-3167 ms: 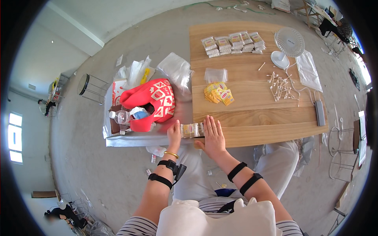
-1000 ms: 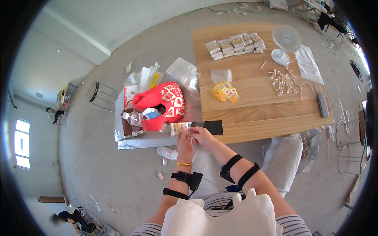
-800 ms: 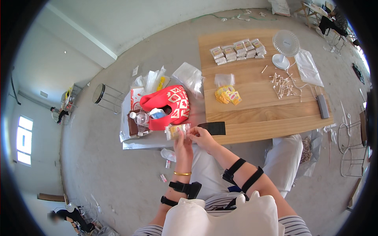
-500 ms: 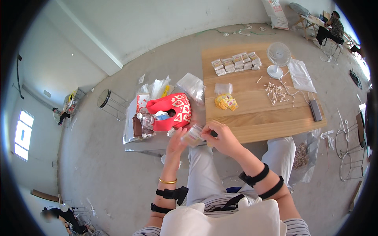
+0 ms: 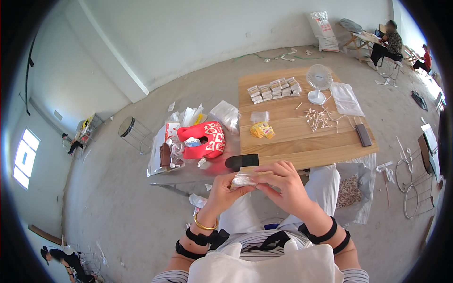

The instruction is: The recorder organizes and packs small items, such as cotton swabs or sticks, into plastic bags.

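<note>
Bare concrete is stretching out around a wooden bench [image 5: 306, 141], where a person is sitting with both hands raised over the lap, just short of the bench's near edge. The left hand [image 5: 224, 188] and the right hand [image 5: 283, 184] are both closing around a small clear plastic packet [image 5: 244, 179], the left pinching its left end from beneath while the right fingers are curling over its top and right end; what is inside the packet is too small to tell. On the bench, rows of small packed bundles [image 5: 274, 88] are lying at the far end beside a small white fan [image 5: 319, 81], a scatter of pale little sticks [image 5: 318, 118] is spreading near the middle, a yellow packet [image 5: 262, 130] is sitting to their left, and a flat dark bar [image 5: 364, 135] is resting near the right edge. A black flat object [image 5: 242, 162] is lying at the near left corner, just above the hands. Left of the bench, a red bag [image 5: 203, 140] is sitting on a lower grey surface among clear wrappers. Judging from the grip, the person is working the packet's top edge, either opening or sealing it, and the next move seems to call for a steady pinch from both hands so the thin plastic does not slip or crumple.
</note>
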### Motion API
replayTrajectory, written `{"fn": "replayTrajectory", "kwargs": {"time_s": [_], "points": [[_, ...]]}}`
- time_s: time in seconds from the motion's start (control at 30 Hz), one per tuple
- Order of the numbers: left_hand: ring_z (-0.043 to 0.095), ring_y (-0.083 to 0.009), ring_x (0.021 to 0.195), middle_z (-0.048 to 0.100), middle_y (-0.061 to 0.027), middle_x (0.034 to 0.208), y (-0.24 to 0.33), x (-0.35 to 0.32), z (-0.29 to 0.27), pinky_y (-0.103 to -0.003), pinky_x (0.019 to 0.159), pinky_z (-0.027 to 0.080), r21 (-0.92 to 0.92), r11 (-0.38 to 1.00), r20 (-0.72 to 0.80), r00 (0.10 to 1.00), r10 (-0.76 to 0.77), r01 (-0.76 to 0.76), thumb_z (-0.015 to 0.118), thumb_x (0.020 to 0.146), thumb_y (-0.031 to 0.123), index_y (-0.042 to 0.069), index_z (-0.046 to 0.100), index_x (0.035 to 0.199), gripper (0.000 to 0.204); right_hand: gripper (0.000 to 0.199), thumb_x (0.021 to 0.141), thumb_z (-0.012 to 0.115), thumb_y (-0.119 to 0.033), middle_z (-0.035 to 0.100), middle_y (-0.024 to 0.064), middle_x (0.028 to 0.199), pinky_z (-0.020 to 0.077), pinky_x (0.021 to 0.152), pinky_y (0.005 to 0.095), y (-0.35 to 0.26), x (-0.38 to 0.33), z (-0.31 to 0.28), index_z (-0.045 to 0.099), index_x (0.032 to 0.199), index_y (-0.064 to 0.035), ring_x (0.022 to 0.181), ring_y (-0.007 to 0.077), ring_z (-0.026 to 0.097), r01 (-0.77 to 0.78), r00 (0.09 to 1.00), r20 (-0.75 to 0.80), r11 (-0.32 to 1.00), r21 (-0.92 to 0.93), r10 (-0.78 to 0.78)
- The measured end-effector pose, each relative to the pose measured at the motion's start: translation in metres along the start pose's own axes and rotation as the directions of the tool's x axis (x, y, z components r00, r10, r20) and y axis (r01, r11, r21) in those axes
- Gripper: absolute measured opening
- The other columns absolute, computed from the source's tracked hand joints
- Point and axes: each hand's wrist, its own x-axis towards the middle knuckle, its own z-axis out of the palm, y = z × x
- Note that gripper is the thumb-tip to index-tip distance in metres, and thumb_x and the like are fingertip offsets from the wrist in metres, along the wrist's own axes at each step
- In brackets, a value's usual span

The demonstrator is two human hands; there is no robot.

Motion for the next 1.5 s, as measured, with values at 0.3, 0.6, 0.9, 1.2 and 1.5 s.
{"fn": "replayTrajectory", "kwargs": {"time_s": [0.3,0.6,0.9,1.2,1.5], "points": [[0.06,-0.0032,0.085,0.072,0.001,0.094,0.016,-0.009,0.01,-0.023,0.072,0.05,-0.008,0.998,0.035,0.997,0.063,-0.063,0.078,0.088,0.009,0.0,0.071,0.11,0.024,0.03,0.077,0.078,-0.01,0.068,-0.0005,0.114,0.0455,0.089,0.038,-0.024,-0.001,-0.021,0.076,0.106,-0.0179,0.095,0.0228,0.061,0.058,0.998,0.002,0.996,0.063,-0.058],[0.064,-0.0056,0.089,0.073,-0.0017,0.097,0.033,-0.01,0.021,-0.025,0.077,0.054,-0.03,0.998,0.093,0.994,0.063,-0.061,0.074,0.089,0.005,0.0,0.071,0.111,0.023,0.03,0.077,0.079,-0.013,0.068,0.0001,0.113,0.0452,0.09,0.0378,-0.032,-0.001,-0.031,0.077,0.106,-0.0205,0.099,0.0219,0.062,0.04,0.999,-0.02,0.994,0.098,-0.039],[0.065,-0.0064,0.088,0.073,-0.0026,0.097,0.018,-0.006,0.029,-0.024,0.076,0.054,-0.233,0.971,0.136,0.99,-0.019,0.051,0.075,0.09,0.009,0.001,0.07,0.114,0.027,0.023,0.081,0.077,-0.013,0.068,0.0006,0.11,0.0433,0.094,0.0372,-0.022,-0.005,-0.036,0.077,0.104,-0.0174,0.099,0.021,0.063,0.005,0.999,0.033,0.992,0.124,-0.009],[0.066,-0.0082,0.088,0.074,-0.0035,0.099,0.028,-0.001,0.033,-0.025,0.077,0.054,-0.265,0.962,0.103,0.994,-0.043,0.07,0.077,0.089,0.012,0.001,0.071,0.116,0.03,0.018,0.081,0.075,-0.009,0.069,-0.0013,0.1,0.0424,0.093,0.036,-0.017,-0.005,-0.048,0.075,0.098,-0.0137,0.098,0.0197,0.064,-0.011,1.0,-0.027,0.999,0.051,0.012],[0.068,-0.0092,0.092,0.074,-0.0058,0.104,0.026,-0.003,0.035,-0.024,0.08,0.054,-0.318,0.945,0.11,0.993,-0.044,0.077,0.076,0.09,0.012,-0.001,0.07,0.115,0.029,0.015,0.078,0.075,-0.007,0.069,-0.0021,0.098,0.0412,0.092,0.0355,-0.017,-0.003,-0.057,0.074,0.092,-0.0123,0.093,0.0201,0.061,0.016,0.999,0.03,0.999,-0.027,-0.015]]}}
